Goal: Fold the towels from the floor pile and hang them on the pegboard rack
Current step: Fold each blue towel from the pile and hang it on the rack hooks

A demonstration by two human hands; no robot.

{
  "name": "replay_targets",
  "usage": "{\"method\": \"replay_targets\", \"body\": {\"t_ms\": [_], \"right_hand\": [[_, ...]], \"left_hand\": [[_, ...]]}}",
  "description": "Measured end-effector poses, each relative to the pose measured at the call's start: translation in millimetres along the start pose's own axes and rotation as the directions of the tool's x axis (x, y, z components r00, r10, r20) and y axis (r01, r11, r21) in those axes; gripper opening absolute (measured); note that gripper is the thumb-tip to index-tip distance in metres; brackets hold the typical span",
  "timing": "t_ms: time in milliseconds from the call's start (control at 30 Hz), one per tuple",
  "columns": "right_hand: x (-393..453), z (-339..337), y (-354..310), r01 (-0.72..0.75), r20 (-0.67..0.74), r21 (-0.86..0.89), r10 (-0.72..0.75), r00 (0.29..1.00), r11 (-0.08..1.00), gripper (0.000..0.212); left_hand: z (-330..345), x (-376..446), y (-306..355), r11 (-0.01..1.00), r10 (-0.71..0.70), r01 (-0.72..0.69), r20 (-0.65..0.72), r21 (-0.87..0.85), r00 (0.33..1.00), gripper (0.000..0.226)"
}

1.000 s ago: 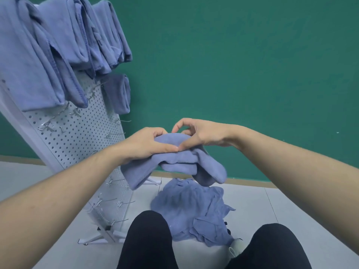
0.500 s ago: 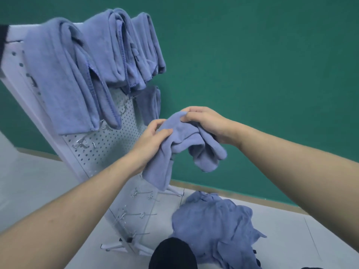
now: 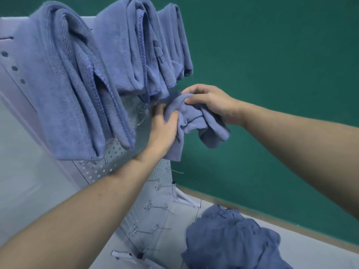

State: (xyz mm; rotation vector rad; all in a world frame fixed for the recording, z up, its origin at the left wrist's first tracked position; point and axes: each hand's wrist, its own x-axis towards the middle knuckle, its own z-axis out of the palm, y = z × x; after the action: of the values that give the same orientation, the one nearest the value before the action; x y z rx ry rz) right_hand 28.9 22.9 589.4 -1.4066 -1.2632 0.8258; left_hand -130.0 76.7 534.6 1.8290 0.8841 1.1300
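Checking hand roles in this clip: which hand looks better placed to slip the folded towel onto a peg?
Probably the left hand: it grips the folded towel on the side against the pegboard rack, nearest the hooks. The right hand holds the top, farther out.

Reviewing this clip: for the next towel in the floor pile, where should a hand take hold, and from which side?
Judging by its pose, grip a raised fold on top of the pile, coming from above. The towels lie crumpled in a heap on the floor, with ridges that stand up and no flat edge showing clearly, so a pinch on a high ridge should lift one towel free. Both hands are now busy with the folded towel.
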Motion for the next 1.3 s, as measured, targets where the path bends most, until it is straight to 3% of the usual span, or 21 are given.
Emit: {"method": "replay_targets", "body": {"t_ms": [200,367,533,633,733,800,867,933,1000,1067,1133,1233,1300], "right_hand": [[32.9,5.7,-1.9,0.022,-0.012,0.02,-0.021,1.0,1.0,0.013],[47.8,11.2,-0.9,0.073,-0.006,-0.017,-0.073,0.997,0.997,0.006],[60.6,19.5,-2.7,0.136,-0.001,-0.049,-0.136,0.991,0.99,0.006],[69.3,21.7,-8.9,0.135,-0.007,-0.036,-0.136,0.991,0.99,0.015],[78.0,24.3,-13.4,0.089,-0.059,-0.123,-0.097,0.994,0.988,0.033],[83.5,27.7,-12.6,0.062,-0.083,-0.19,-0.079,0.993,0.98,0.025],[86.1,31.4,-9.9,0.04,-0.091,-0.228,-0.062,0.994,0.973,0.017],[85.9,34.2,-6.8,0.012,-0.101,-0.279,-0.042,0.994,0.96,0.008],[83.6,36.0,-3.1,0.027,-0.114,-0.37,-0.074,0.991,0.929,0.019],[82.9,37.5,1.6,0.109,-0.137,-0.489,-0.199,0.97,0.866,0.014],[80.9,38.7,4.5,0.189,-0.111,-0.56,-0.299,0.948,0.807,0.003],[80.1,37.6,11.6,0.177,-0.13,-0.591,-0.31,0.942,0.787,0.005],[77.1,35.7,15.0,0.172,-0.156,-0.549,-0.302,0.94,0.818,0.009]], "left_hand": [[2.2,20.2,3.1,0.996,-0.083,0.084,-0.065,0.008,0.994,0.061],[2.2,28.3,-2.8,0.986,-0.169,0.166,-0.148,-0.028,0.975,0.036],[-5.7,31.8,-5.5,0.973,-0.21,0.191,-0.159,-0.127,0.965,0.062],[-8.5,37.6,-3.8,0.952,-0.261,0.223,-0.175,-0.21,0.949,0.055],[-6.8,45.1,-6.6,0.883,-0.333,0.295,-0.044,-0.365,0.942,0.017],[-4.5,47.4,-10.5,0.794,-0.408,0.363,0.015,-0.488,0.913,0.021],[-1.2,51.6,-7.7,0.735,-0.417,0.267,-0.104,-0.624,0.903,0.017],[0.7,51.2,1.4,0.678,-0.422,0.219,-0.128,-0.702,0.897,0.014],[1.6,48.7,7.8,0.548,-0.434,0.259,-0.006,-0.795,0.901,0.006],[2.9,47.1,9.0,0.486,-0.432,0.286,0.058,-0.826,0.9,0.014],[2.6,46.6,13.1,0.513,-0.473,0.267,-0.009,-0.816,0.881,0.023],[4.8,49.0,14.2,0.563,-0.524,0.208,-0.151,-0.8,0.838,0.029],[7.8,54.2,13.7,0.564,-0.583,0.407,0.003,-0.718,0.813,0.026]]}}
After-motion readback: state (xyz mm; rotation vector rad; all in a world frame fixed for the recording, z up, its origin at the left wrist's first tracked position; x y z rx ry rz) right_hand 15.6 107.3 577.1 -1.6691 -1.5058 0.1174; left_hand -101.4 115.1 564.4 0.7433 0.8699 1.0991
